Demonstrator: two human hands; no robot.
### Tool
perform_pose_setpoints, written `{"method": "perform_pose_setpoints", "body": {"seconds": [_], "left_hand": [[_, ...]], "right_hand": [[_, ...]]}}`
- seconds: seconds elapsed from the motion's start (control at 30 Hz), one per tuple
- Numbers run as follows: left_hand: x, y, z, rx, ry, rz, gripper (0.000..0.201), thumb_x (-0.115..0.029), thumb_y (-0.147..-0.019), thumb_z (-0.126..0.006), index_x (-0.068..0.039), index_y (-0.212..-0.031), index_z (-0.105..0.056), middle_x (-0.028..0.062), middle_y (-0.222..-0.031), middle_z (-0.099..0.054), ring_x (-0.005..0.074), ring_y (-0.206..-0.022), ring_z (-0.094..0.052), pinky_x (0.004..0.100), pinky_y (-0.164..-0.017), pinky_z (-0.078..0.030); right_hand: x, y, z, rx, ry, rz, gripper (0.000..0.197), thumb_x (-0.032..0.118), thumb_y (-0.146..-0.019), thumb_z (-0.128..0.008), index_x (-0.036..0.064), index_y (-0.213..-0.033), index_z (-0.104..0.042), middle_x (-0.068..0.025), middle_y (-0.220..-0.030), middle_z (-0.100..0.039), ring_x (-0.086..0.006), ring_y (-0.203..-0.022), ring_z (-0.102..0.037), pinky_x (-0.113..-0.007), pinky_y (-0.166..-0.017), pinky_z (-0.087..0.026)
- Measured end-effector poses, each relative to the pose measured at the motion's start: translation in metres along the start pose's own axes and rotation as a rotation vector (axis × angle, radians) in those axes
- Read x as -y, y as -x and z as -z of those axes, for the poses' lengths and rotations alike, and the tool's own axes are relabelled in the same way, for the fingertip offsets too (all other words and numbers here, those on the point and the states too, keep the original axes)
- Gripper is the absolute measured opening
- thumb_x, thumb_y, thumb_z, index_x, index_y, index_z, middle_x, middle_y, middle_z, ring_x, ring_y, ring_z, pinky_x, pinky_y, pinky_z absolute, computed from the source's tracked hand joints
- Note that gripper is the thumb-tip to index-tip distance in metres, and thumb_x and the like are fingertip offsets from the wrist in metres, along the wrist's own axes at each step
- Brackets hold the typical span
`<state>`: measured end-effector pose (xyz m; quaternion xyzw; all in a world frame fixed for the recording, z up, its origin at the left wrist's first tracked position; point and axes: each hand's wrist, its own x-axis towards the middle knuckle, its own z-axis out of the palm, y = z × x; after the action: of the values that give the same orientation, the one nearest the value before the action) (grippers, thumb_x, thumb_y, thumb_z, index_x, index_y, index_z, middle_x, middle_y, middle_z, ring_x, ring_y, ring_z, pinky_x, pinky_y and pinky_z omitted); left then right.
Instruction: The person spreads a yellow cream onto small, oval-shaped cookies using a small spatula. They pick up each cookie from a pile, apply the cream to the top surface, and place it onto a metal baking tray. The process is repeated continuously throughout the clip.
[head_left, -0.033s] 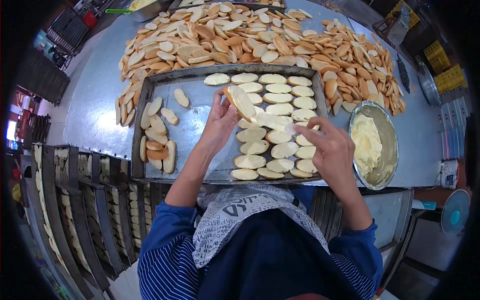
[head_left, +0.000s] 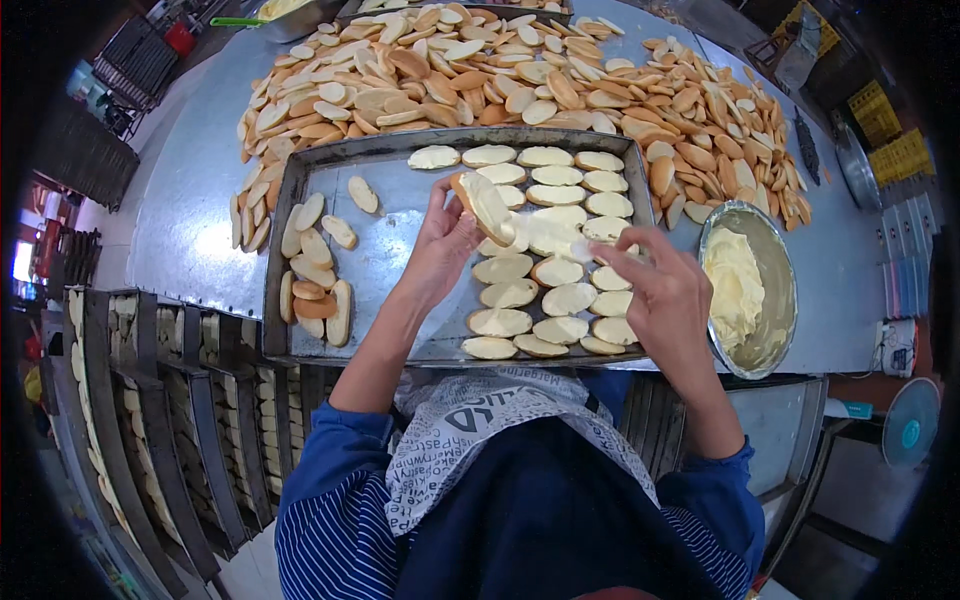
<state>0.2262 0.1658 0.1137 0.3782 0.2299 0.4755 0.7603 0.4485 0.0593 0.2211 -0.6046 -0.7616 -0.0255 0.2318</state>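
Observation:
My left hand (head_left: 442, 238) grips an oval bread slice (head_left: 487, 212), tilted up over the tray, with pale cream on its face. In my right hand (head_left: 668, 292) is a cream-smeared spatula (head_left: 548, 238), its blurred blade pointing left at the slice's lower end; whether they touch I cannot tell. Beneath both hands lies a shallow metal baking tray (head_left: 400, 345). Rows of cream-coated slices (head_left: 500, 323) fill its right side, and several bare slices (head_left: 315, 250) lie loosely at its left. Right of my right hand stands a metal bowl (head_left: 775, 300) holding pale yellow cream (head_left: 733, 280).
A large heap of bread slices (head_left: 430, 85) spreads over the metal table (head_left: 190, 220) behind the tray. Racked trays (head_left: 180, 430) of slices stand below the table at left. Another bowl (head_left: 300, 22) with a green-handled utensil sits far left. A round fan (head_left: 910, 425) is at far right.
The spatula and my right hand have shifted slightly to the right. The slice in my left hand has tilted a little; the tray and bowl have not moved.

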Motion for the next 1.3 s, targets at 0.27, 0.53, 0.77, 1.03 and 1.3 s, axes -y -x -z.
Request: {"method": "perform_pose_setpoints", "body": {"seconds": [0.27,0.53,0.77,1.03,1.3], "left_hand": [[-0.001,-0.001,-0.002,0.03,-0.015,-0.004,0.053,-0.012,-0.089,-0.058,-0.017,-0.132,-0.027,0.0046,-0.129,-0.044,0.018,-0.12,-0.046,0.0349,-0.101,-0.039],[-0.003,0.002,0.001,0.022,0.155,0.04,0.044,-0.006,-0.093,-0.049,-0.018,-0.129,-0.028,0.0055,-0.129,-0.045,0.0193,-0.122,-0.045,0.0361,-0.099,-0.04],[-0.005,0.002,-0.005,0.043,0.237,0.106,0.043,-0.005,-0.092,-0.049,-0.016,-0.128,-0.027,0.0069,-0.133,-0.046,0.019,-0.119,-0.048,0.0347,-0.099,-0.042],[0.003,0.002,-0.007,-0.068,0.043,-0.026,0.049,-0.007,-0.09,-0.056,-0.016,-0.13,-0.029,0.0059,-0.131,-0.042,0.0197,-0.123,-0.044,0.036,-0.103,-0.04],[0.002,-0.003,0.014,-0.067,-0.244,-0.114,0.05,0.001,-0.086,-0.056,-0.015,-0.127,-0.032,0.0053,-0.123,-0.044,0.0178,-0.115,-0.046,0.0323,-0.101,-0.039]], "right_hand": [[0.005,-0.011,-0.008,0.002,0.023,0.097,0.048,-0.005,-0.06,-0.057,0.019,-0.099,-0.07,0.0003,-0.091,-0.059,-0.0216,-0.07,-0.058,-0.034,-0.062,-0.043],[-0.001,-0.009,-0.012,-0.214,0.162,0.184,0.049,-0.001,-0.061,-0.059,0.0178,-0.105,-0.069,0.0005,-0.096,-0.06,-0.0159,-0.069,-0.055,-0.032,-0.059,-0.038],[-0.007,-0.01,-0.023,-0.229,0.252,0.323,0.045,0.003,-0.067,-0.061,0.017,-0.11,-0.066,0.0016,-0.1,-0.059,-0.0147,-0.067,-0.052,-0.03,-0.057,-0.036],[0.0,-0.009,-0.039,-0.157,0.009,0.113,0.05,-0.005,-0.065,-0.055,0.0182,-0.107,-0.068,-0.0001,-0.098,-0.058,-0.0191,-0.067,-0.054,-0.033,-0.06,-0.04],[-0.003,-0.019,-0.051,-0.058,-0.332,-0.147,0.055,-0.011,-0.065,-0.05,0.0191,-0.106,-0.07,-0.0024,-0.093,-0.059,-0.023,-0.069,-0.057,-0.034,-0.062,-0.043]]}}
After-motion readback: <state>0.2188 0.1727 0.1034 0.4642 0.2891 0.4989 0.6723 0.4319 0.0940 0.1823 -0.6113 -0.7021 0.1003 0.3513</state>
